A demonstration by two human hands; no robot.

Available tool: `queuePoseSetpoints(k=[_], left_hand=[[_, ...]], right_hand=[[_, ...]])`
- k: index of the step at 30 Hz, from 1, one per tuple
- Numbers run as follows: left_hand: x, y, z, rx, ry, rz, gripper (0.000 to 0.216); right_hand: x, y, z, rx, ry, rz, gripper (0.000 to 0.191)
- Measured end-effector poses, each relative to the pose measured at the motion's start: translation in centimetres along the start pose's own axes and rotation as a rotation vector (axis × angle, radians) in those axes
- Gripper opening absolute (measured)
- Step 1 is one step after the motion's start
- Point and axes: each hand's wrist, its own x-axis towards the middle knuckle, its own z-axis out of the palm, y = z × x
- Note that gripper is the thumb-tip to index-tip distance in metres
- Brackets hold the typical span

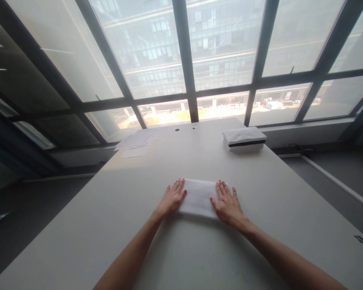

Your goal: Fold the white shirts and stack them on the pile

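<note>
A white folded cloth-like rectangle (199,198) lies flat on the white table in front of me; its exact material is hard to make out. My left hand (171,197) rests on its left edge, fingers stretched out and pointing away from me. On the right edge lies my right hand (228,203), palm down with the fingers spread. Both hands press on the rectangle from above without gripping it. The palms hide its left and right ends.
On the white table (115,225), a stack of folded white and black pieces (244,139) stands at the back right. Loose white sheets (136,143) lie at the back left. Beyond the far edge are large windows (220,44). A small dark mark (359,239) shows at the right edge.
</note>
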Motion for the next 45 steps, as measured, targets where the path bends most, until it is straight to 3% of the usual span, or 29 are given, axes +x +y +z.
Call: queuePoseSetpoints(k=[3, 6, 9, 12, 14, 16, 18, 20, 23, 27, 31, 36, 40, 45], left_hand=[[-0.3, -1.2, 0.1, -0.081, -0.049, -0.027, 0.066], [-0.6, -1.1, -0.2, -0.285, 0.038, -0.112, 0.068], [-1.9, -1.1, -1.3, -0.532, 0.161, -0.201, 0.065], [-4.4, -1.5, -2.8, -0.724, 0.171, -0.258, 0.063], [-6.1, -1.7, -3.7, -0.858, 0.106, -0.308, 0.067], [-7.5, -1.6, -4.5, -0.964, -0.006, -0.372, 0.076], [-8.1, -1.3, -5.1, -1.043, -0.109, -0.415, 0.079], [-8.0, -0.9, -5.4, -1.056, -0.170, -0.404, 0.068], [-7.0, -0.5, -5.5, -1.007, -0.188, -0.378, 0.048], [-6.4, 0.0, -5.5, -1.089, -0.223, -0.400, 0.049], [-7.0, 0.9, -5.9, -1.536, -0.254, -0.401, 0.046], [-7.0, 2.3, -6.1, -1.957, -0.223, -0.576, 0.033], [-6.8, 3.7, -6.4, -2.053, -0.137, -0.669, 0.034], [-7.0, 6.0, -7.0, -2.007, -0.075, -0.605, 0.028]], right_hand=[[0.4, 0.2, 0.0, 0.021, -0.016, -0.004, 0.073], [1.0, 0.9, -0.4, 0.128, -0.032, -0.047, 0.072], [0.9, 2.4, -1.3, 0.361, 0.093, -0.059, 0.065], [-0.4, 4.2, -2.7, 0.681, 0.222, 0.112, 0.059], [-1.7, 5.1, -3.7, 0.910, 0.145, 0.276, 0.056], [-3.0, 5.4, -4.8, 1.115, -0.031, 0.408, 0.050], [-3.9, 5.4, -5.9, 1.277, -0.248, 0.463, 0.042], [-4.2, 5.1, -6.7, 1.382, -0.421, 0.457, 0.031], [-3.6, 4.9, -6.9, 1.454, -0.461, 0.476, 0.014], [-2.4, 5.2, -5.6, 1.542, -0.396, 0.481, 0.009], [-2.6, 5.1, -4.9, 1.576, -0.365, 0.479, 0.014], [-3.5, 4.4, -6.3, 1.633, -0.416, 0.373, 0.033], [-3.2, 5.0, -6.9, 1.671, -0.370, 0.345, 0.025], [-3.1, 7.1, -7.9, 1.704, -0.335, 0.298, 0.026]])
